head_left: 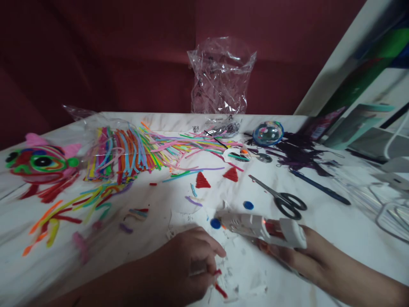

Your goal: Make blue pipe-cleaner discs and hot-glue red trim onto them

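Note:
My left hand [196, 260] is closed in a pinch on a short red pipe cleaner [221, 291], whose ends stick out below the fingertips. In my right hand [300, 251] is a white hot glue gun [249, 225], its nozzle pointing left beside a blue disc [215, 223]. Both hands are over a crumpled sheet of paper [246, 273] with marks on it. A second blue disc [248, 205] lies just beyond the glue gun. Farther back are two red triangles, one [202, 181] left of the other [230, 174], which look wound from pipe cleaner.
Scissors [284, 202] and a dark blue pen-like tool [322, 187] lie at right, near cables [383, 209]. Bagged pipe cleaners [128, 149] spread across the back. A colourful mask-like craft figure [44, 164] stands left. Behind are a clear plastic bag [220, 81] and a clear dome [267, 133].

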`<state>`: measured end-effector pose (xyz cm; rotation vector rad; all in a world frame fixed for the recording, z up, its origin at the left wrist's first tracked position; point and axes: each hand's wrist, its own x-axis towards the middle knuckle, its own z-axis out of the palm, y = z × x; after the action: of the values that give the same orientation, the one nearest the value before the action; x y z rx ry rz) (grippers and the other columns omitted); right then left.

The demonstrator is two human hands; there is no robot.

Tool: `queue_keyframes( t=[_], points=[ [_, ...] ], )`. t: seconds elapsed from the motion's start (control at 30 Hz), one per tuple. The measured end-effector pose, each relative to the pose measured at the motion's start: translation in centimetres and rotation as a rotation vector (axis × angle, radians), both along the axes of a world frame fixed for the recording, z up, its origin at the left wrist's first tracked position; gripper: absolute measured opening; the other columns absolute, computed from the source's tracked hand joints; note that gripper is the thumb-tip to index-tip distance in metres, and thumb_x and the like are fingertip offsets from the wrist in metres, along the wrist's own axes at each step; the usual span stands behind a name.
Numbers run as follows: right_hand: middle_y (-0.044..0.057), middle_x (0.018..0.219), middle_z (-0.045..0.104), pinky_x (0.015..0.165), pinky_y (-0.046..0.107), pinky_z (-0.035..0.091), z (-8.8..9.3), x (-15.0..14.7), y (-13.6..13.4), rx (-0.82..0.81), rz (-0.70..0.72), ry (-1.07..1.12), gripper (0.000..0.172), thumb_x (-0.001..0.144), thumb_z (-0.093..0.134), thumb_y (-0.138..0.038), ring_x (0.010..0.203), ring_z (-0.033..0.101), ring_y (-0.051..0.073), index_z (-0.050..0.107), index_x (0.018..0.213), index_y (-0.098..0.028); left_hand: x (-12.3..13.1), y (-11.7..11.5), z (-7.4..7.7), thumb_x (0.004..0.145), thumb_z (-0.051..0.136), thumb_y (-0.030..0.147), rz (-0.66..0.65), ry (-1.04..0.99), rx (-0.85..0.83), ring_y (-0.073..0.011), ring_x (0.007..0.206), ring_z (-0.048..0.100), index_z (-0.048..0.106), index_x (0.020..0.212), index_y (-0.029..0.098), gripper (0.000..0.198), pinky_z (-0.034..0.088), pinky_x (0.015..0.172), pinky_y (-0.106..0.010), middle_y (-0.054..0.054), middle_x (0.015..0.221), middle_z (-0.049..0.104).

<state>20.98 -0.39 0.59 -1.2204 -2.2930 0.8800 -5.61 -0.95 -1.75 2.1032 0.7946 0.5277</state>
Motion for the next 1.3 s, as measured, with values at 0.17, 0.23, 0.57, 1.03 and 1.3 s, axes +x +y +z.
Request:
queue_keyframes(
  t=[0.17,0.23,0.57,1.03,1.3],
  points=[
    [0.002,0.081,0.072,0.061,0.022,0.054,-0.14,-0.12,0.04,0.012,-0.025,0.028,0.024,0.085,0.051,-0.036,0.067,0.066,0.019,0.066,0.098,-0.023,0.04,0.04,0.25,0.073,0.056,0.009,-0.008,0.001,0.005,-0.0148,0.094,0.058,0.052,0.069,0.017,0.009,0.043,0.082,-0.026,-0.004,0.101,0.065],
    [0.002,0.08,0.072,0.061,0.021,0.054,-0.1,-0.26,0.07,0.024,-0.018,0.039,0.024,0.085,0.05,-0.037,0.066,0.066,0.018,0.066,0.096,-0.023,0.03,0.07,0.24,0.073,0.055,0.009,-0.014,0.009,0.007,-0.015,0.094,0.058,0.052,0.069,0.017,0.009,0.043,0.082,-0.026,-0.005,0.101,0.065],
    [0.002,0.07,0.072,0.055,0.022,0.054,0.09,-0.43,-0.1,0.035,-0.069,0.051,0.025,0.081,0.054,-0.042,0.058,0.065,0.018,0.069,0.084,-0.022,0.15,0.09,0.37,0.074,0.055,0.01,-0.022,-0.008,0.045,-0.0142,0.093,0.059,0.052,0.068,0.016,0.01,0.042,0.083,-0.026,-0.006,0.098,0.066],
    [0.001,0.072,0.071,0.059,0.021,0.053,0.07,-0.52,-0.05,0.041,-0.064,0.068,0.022,0.081,0.054,-0.039,0.061,0.063,0.016,0.067,0.085,-0.022,0.16,0.06,0.55,0.074,0.056,0.009,-0.022,0.019,0.039,-0.0143,0.094,0.059,0.052,0.068,0.017,0.01,0.043,0.083,-0.027,-0.006,0.099,0.066],
    [0.003,0.08,0.073,0.063,0.025,0.055,0.2,-0.7,0.02,0.013,-0.054,0.093,0.027,0.081,0.053,-0.04,0.068,0.066,0.02,0.068,0.093,-0.022,0.2,0.13,0.57,0.075,0.055,0.011,-0.023,0.011,0.049,-0.0153,0.093,0.06,0.051,0.067,0.017,0.011,0.043,0.083,-0.028,-0.007,0.099,0.067]
  ],
)
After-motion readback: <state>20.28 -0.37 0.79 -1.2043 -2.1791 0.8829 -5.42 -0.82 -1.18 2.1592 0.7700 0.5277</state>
